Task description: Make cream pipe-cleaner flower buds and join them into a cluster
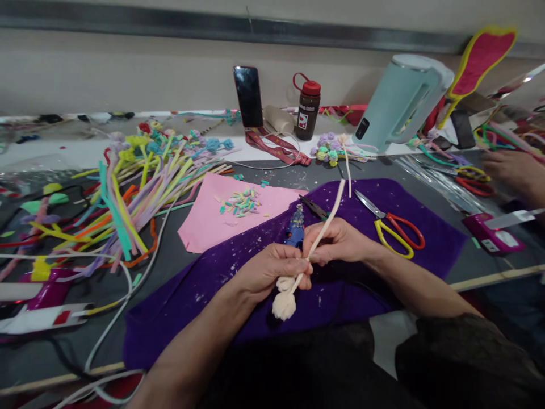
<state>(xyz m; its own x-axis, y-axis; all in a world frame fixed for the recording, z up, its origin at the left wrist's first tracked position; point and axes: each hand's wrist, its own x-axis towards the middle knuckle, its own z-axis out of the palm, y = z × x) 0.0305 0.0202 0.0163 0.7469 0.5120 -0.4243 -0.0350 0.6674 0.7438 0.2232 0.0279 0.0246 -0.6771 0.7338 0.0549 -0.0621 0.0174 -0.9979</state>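
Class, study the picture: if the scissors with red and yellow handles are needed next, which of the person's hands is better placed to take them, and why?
Probably the right hand: the scissors lie just beside it, while the left hand pinches the cream pipe cleaner.

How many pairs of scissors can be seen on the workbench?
2: yellow-and-red scissors on the purple cloth beside the right hand; red-handled scissors at the far right. Others may be hidden under clutter.

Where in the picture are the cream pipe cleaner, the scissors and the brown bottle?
cream pipe cleaner (284, 304): head view, on the coiled ball at its lower end.
scissors (398, 232): head view, on the yellow and red handles.
brown bottle (307, 113): head view, on the body below the red cap.
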